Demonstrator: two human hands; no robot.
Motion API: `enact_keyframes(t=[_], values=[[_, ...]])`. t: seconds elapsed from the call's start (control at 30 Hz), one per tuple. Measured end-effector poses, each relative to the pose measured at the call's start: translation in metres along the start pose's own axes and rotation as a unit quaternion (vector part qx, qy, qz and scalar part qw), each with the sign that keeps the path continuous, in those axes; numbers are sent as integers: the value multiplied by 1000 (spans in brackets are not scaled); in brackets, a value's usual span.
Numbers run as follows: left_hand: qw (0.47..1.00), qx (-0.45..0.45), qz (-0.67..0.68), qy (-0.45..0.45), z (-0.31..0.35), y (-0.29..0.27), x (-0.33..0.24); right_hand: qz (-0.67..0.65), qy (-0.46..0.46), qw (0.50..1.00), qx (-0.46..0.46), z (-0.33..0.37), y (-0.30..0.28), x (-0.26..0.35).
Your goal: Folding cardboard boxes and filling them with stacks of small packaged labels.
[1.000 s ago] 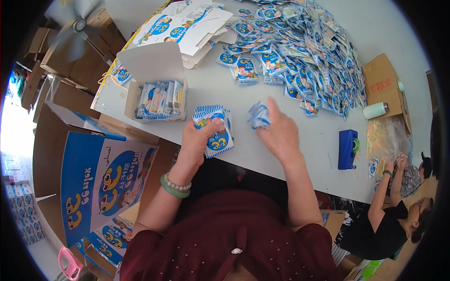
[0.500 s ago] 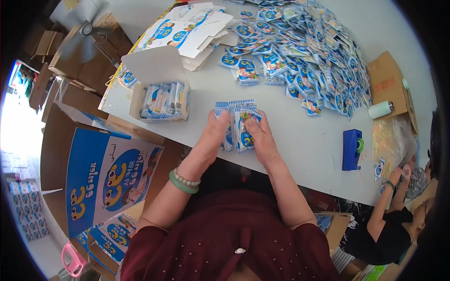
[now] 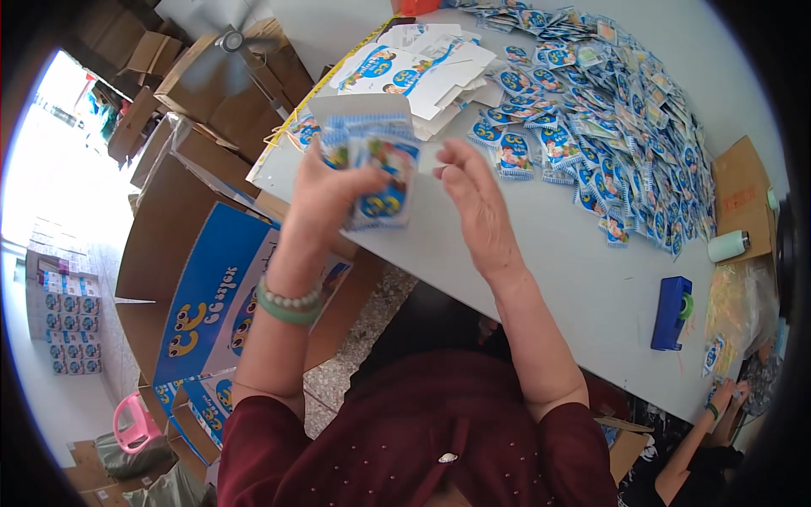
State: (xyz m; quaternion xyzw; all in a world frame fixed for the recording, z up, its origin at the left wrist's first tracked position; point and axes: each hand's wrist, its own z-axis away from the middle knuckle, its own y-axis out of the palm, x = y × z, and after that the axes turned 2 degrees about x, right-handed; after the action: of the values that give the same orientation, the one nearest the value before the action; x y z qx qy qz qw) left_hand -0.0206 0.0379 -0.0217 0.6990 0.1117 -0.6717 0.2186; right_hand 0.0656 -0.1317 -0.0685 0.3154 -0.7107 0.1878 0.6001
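My left hand (image 3: 319, 198) is closed around a bundle of small blue-and-white packets (image 3: 387, 188), its thumb pressing across the front one. The bundle is upright and slightly blurred, raised over the table's near left part. Behind it stands a small white box whose raised lid (image 3: 363, 105) shows; the bundle and my hand hide most of the box and what is in it. To the right, my right hand (image 3: 480, 211) is apart from the packets, fingers loosely spread and bent, nothing in them. Beyond it lies a large heap of the same packets (image 3: 625, 144).
Flattened printed cartons (image 3: 414, 72) are stacked at the table's far left. A blue tape dispenser (image 3: 670, 313) and a pale green bottle (image 3: 728, 246) stand at the right. A co-worker's hands (image 3: 726, 397) work at the right edge. A big carton (image 3: 194, 317) stands open left of the table.
Both hands were around the packets at the table's near edge. My left hand has carried the bundle left and up to the box, and my right hand has let go. The view has shifted.
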Motion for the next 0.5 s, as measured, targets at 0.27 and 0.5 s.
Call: enact_keyframes(t=[0.27, 0.5], values=[[929, -125, -342, -61, -38, -17, 25, 47, 141, 987, -65, 12, -14, -43], [853, -108, -494, -128, -47, -16, 49, 71, 172, 982, -23, 22, -15, -56]])
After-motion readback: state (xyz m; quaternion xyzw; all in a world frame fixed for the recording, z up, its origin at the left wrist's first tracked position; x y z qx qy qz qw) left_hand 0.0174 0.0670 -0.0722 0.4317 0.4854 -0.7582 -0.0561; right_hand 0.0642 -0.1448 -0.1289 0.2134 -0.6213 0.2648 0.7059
